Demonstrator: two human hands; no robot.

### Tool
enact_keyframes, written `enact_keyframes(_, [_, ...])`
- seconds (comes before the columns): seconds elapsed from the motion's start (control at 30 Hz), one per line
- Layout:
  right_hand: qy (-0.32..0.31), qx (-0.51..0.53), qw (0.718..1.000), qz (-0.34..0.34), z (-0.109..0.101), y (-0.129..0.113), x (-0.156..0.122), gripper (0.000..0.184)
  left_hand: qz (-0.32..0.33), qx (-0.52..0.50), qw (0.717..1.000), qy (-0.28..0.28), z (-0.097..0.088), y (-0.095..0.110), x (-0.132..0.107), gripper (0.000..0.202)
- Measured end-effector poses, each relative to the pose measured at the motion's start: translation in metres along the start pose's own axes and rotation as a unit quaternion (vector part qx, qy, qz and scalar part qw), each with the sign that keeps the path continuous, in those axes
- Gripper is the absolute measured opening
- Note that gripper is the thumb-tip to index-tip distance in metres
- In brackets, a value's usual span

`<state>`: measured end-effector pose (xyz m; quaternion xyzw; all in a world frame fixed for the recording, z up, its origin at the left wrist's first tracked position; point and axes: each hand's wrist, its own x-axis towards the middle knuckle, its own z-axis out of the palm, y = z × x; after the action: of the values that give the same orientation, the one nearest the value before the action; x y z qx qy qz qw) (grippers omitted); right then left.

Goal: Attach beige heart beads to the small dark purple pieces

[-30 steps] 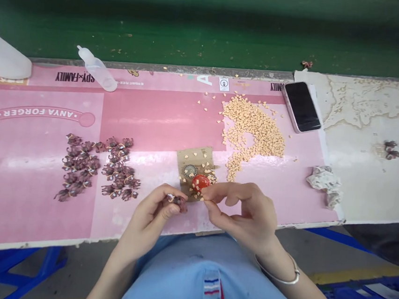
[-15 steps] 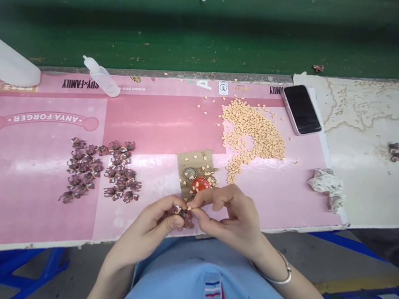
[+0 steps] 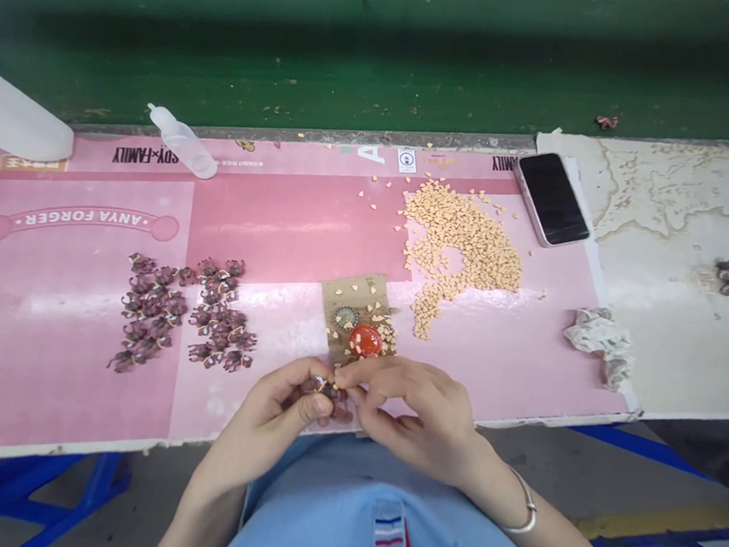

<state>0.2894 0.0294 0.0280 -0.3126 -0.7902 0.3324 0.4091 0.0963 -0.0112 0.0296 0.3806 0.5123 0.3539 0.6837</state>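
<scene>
Near the table's front edge, my left hand (image 3: 277, 416) pinches a small brown figurine (image 3: 326, 387) between thumb and fingers. My right hand (image 3: 419, 408) meets it from the other side, with the index fingertip pressed onto the figurine and the thumb close against it. Whether a tan piece is under that fingertip is hidden. Just beyond the hands lies a brown strip of tape (image 3: 332, 292) with a red cap (image 3: 367, 341), a ridged round cap (image 3: 346, 316) and scattered tan pieces. A pile of small tan pieces (image 3: 488, 255) spreads further back.
Rows of similar brown figurines (image 3: 224, 322) lie at left on the pink printed sheet (image 3: 56, 399). A small squeeze bottle (image 3: 186, 149) and a larger white container (image 3: 19, 115) are at back left. A phone (image 3: 553, 200) and crumpled tissue (image 3: 600, 339) lie right.
My right index fingertip has moved left onto the figurine, and its fingers have flattened. The tan piece seen at the right fingertips before is now out of sight. My left hand is nearly still.
</scene>
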Motion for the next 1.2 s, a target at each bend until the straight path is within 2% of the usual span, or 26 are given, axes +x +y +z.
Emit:
enact_keyframes(0.17, [0.032, 0.022, 0.999, 0.002, 0.003, 0.001, -0.002, 0.023, 0.028, 0.051, 0.998, 0.033, 0.007, 0.003, 0.004, 0.054])
enact_keyframes(0.27, [0.059, 0.096, 0.993, 0.048, 0.005, 0.005, -0.001, 0.02, 0.065, 0.106, 0.991, 0.052, 0.009, 0.004, 0.007, 0.052])
enact_keyframes(0.37, [0.134, 0.199, 0.961, 0.137, -0.002, 0.017, -0.003, 0.016, 0.125, 0.211, 0.967, 0.073, -0.001, 0.01, 0.018, 0.042])
enact_keyframes(0.43, [0.214, 0.224, 0.933, 0.183, -0.014, 0.03, -0.008, 0.012, 0.159, 0.292, 0.94, 0.081, -0.016, 0.02, 0.036, 0.038])
enact_keyframes(0.53, [0.333, 0.213, 0.885, 0.244, -0.038, 0.051, -0.023, 0.007, 0.176, 0.386, 0.899, 0.106, -0.051, 0.049, 0.092, 0.033])
enact_keyframes(0.63, [0.408, 0.185, 0.844, 0.294, -0.058, 0.065, -0.044, 0.014, 0.172, 0.466, 0.851, 0.169, -0.085, 0.09, 0.173, 0.027])
enact_keyframes(0.67, [0.424, 0.177, 0.835, 0.303, -0.062, 0.067, -0.052, 0.017, 0.171, 0.486, 0.835, 0.195, -0.094, 0.103, 0.201, 0.031])
enact_keyframes(0.77, [0.457, 0.149, 0.815, 0.323, -0.067, 0.069, -0.08, 0.02, 0.169, 0.521, 0.793, 0.267, -0.108, 0.131, 0.268, 0.04])
enact_keyframes(0.87, [0.478, 0.109, 0.811, 0.319, -0.069, 0.069, -0.106, 0.024, 0.173, 0.539, 0.769, 0.299, -0.111, 0.138, 0.298, 0.042])
enact_keyframes(0.93, [0.501, 0.081, 0.808, 0.3, -0.072, 0.067, -0.115, 0.026, 0.176, 0.547, 0.759, 0.307, -0.111, 0.135, 0.299, 0.042])
enact_keyframes(1.03, [0.539, 0.07, 0.803, 0.244, -0.076, 0.058, -0.111, 0.029, 0.185, 0.557, 0.752, 0.302, -0.115, 0.126, 0.274, 0.043])
enact_keyframes(1.1, [0.515, 0.085, 0.83, 0.197, -0.076, 0.051, -0.101, 0.032, 0.191, 0.565, 0.755, 0.274, -0.122, 0.12, 0.241, 0.041])
enact_keyframes(1.2, [0.445, 0.105, 0.875, 0.157, -0.067, 0.042, -0.087, 0.03, 0.198, 0.574, 0.763, 0.223, -0.135, 0.107, 0.172, 0.036])
